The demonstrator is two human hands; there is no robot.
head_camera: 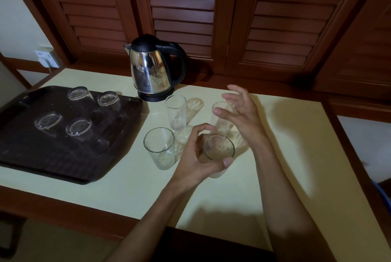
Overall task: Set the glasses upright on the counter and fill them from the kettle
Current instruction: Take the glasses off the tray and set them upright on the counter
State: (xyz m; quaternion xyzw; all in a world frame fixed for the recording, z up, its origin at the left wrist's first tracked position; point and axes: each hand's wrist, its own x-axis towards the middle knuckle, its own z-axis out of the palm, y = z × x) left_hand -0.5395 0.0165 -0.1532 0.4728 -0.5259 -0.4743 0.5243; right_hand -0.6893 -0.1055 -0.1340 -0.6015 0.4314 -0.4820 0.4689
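Note:
My left hand (198, 155) is wrapped around an upright clear glass (219, 149) at the counter's middle. My right hand (241, 111) hovers with its fingers spread just over another upright glass (222, 122), partly hiding it. Two more empty glasses stand upright on the pale counter (285, 155): one close to the tray (159, 148), one nearer the kettle (176, 112). The steel kettle (151, 69) with a black lid and handle sits on its base at the back. Several glasses rest upside down on the dark tray (53, 155), for example one at its near left (48, 122).
Brown louvred doors (182, 13) rise right behind the counter. A wall socket with a plug (47, 58) is at the back left. A wooden ledge (63, 211) runs along the counter's front edge.

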